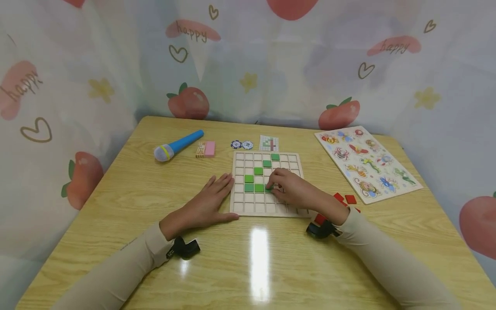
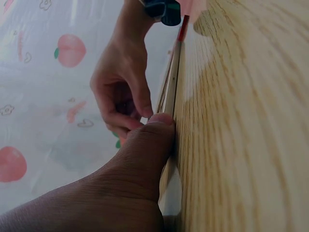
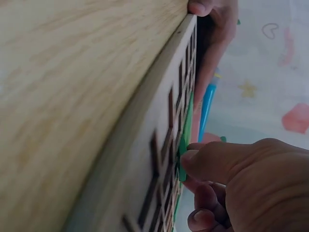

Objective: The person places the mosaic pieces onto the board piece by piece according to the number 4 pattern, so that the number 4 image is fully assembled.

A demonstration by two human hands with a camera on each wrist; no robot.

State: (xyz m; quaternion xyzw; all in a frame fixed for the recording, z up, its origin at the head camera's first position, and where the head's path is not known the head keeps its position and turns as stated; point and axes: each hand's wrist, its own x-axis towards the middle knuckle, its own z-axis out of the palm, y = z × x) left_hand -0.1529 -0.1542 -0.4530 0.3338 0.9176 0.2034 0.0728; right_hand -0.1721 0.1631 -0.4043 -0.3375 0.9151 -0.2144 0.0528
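Right hand (image 1: 288, 186) sits on the board (image 1: 266, 184), fingers curled, pinching a green tile (image 1: 269, 188) at its fingertips (right wrist view shows the tile (image 3: 184, 159) edge-on between thumb and finger, against the grid). Tile is at the right end of a short green row, mid-board, so it lies directly under the right hand and well right of the left hand.

Left hand (image 1: 209, 199) lies flat, fingers straight and together, pressed along the board's left edge; thumb (image 2: 153, 145) butts the near-left corner. It holds nothing, just braces the board. Right hand is clearly the nearer one to the tile.

Green tiles run as a diagonal: one top at (image 1: 275, 157), then (image 1: 267, 163), (image 1: 258, 171), (image 1: 249, 178), then the bottom row. Long axis of that line goes from far-right to near-left, ending at the row under the fingers.

Red tiles (image 1: 346, 199) lie loose on the table (image 1: 135, 189) just right of the right wrist, off the board.

Farther out: pattern card (image 1: 269, 143) just behind the board, two chips (image 1: 242, 144) beside it, pink block (image 1: 206, 149), blue toy mic (image 1: 177, 146) far-left, animal puzzle (image 1: 366, 162) far-right.

Table is light wood grain, glossy (lamp glare near the front edge). Curtain (image 1: 248, 64) with strawberries and "happy" print wraps all three sides.
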